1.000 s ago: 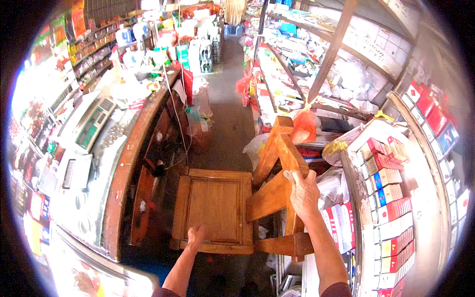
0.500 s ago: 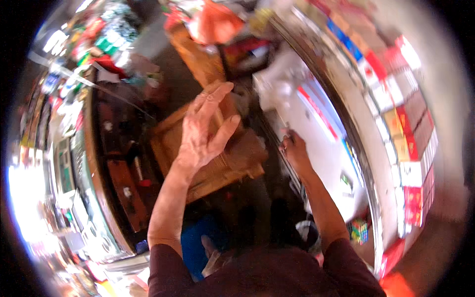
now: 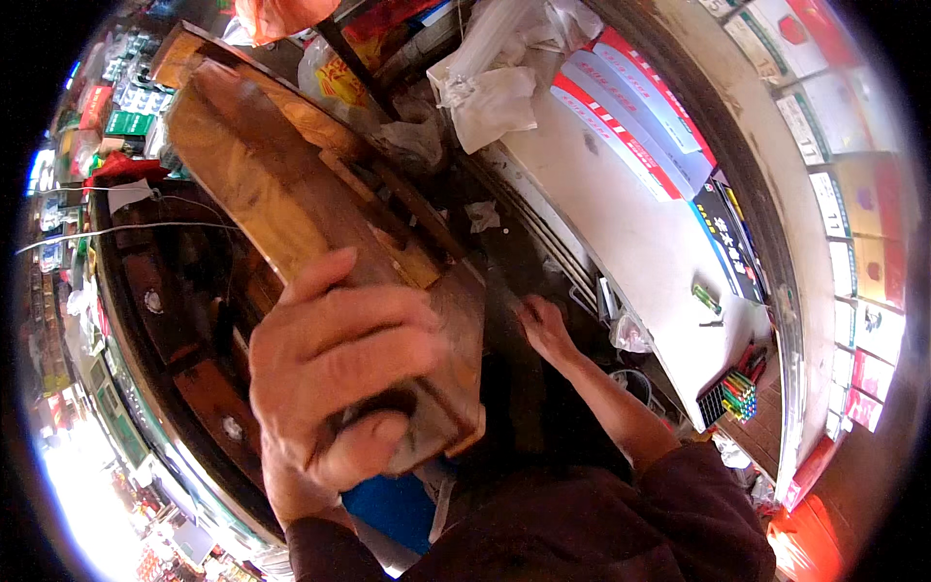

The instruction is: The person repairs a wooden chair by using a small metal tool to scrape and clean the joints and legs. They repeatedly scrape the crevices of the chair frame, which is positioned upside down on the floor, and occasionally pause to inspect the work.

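Note:
A brown wooden piece of furniture [image 3: 262, 160], perhaps a chair, slants across the view in front of me. My left hand [image 3: 339, 373] is closed over its near end, fingers across the top and thumb tucked at the near side. That end sits close to my body and hides part of my lap. Lower and to the right, my right hand [image 3: 545, 328] is closed beside the wood. A thin, blurred greyish strip runs from its fingers toward the wood; its kind cannot be made out.
On the right, a white-topped counter [image 3: 621, 252] bears crumpled clear plastic [image 3: 499, 97], red-and-white packets [image 3: 630, 116], a small green item [image 3: 706, 298] and a rack of colourful lighters or pens [image 3: 732, 400]. A dark cabinet with drawers [image 3: 160, 310] stands left. Boxes line the far right.
My left hand has come down from open above the wood to a grip on its near end. The wooden furniture now appears raised and tilted. My right hand has moved left, away from the white counter.

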A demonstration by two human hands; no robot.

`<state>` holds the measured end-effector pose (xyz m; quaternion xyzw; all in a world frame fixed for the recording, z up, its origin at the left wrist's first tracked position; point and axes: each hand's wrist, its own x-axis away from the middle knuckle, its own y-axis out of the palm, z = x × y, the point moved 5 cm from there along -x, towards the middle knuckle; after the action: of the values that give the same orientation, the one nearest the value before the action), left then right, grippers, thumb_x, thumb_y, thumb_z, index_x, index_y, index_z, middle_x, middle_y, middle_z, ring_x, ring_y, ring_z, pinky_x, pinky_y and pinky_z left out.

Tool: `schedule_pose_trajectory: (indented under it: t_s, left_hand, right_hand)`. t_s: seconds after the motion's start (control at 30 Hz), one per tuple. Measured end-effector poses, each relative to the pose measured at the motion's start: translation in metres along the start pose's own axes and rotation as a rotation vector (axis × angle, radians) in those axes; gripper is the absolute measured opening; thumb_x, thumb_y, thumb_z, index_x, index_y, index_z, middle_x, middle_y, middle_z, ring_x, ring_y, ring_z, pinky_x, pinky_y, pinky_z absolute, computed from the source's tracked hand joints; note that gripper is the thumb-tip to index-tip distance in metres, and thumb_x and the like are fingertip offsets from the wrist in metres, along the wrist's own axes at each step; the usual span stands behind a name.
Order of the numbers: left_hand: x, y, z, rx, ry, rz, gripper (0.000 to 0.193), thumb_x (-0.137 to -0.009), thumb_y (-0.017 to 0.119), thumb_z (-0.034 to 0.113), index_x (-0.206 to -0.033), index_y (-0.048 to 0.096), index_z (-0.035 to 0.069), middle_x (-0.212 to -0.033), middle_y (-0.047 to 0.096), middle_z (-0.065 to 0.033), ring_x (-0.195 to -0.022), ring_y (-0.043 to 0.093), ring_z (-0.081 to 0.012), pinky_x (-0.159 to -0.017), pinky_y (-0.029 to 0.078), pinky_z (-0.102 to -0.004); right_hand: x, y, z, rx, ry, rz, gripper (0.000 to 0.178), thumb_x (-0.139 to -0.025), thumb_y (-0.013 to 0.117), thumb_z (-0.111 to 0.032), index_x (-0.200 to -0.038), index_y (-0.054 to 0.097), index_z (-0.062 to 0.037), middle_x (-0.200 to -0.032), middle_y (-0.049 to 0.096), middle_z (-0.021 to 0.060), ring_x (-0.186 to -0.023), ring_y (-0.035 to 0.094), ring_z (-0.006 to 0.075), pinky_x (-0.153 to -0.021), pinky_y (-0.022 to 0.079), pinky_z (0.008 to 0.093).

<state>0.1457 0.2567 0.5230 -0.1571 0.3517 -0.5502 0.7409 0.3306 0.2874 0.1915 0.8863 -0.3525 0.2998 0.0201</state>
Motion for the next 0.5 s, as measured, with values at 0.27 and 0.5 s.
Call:
schedule_pose_trajectory:
  t_s: [0.27,0.5]
  left_hand:
    - [0.009,-0.012,0.002,0.022,0.058,-0.067,0.036,-0.085,0.041,0.042,-0.08,0.06,0.012,-0.075,0.062,-0.0104,-0.071,0.063,-0.0237,-0.089,0.033,-0.0389]
    - [0.023,-0.004,-0.003,0.044,0.113,0.186,0.024,-0.086,0.039,0.035,-0.075,0.052,0.018,-0.064,0.058,-0.0072,-0.056,0.059,-0.0221,-0.091,0.03,-0.0389]
  right_hand:
    - [-0.06,0.039,-0.041,-0.123,0.027,-0.069,0.026,-0.09,0.044,-0.021,-0.104,0.057,-0.002,-0.081,0.059,0.0131,-0.075,0.056,0.0211,-0.065,0.043,0.0383]
    - [-0.079,0.014,0.08,-0.218,0.216,-0.108,0.03,-0.085,0.047,-0.014,-0.113,0.054,-0.0061,-0.077,0.058,0.01,-0.063,0.056,0.0193,-0.053,0.044,0.0329]
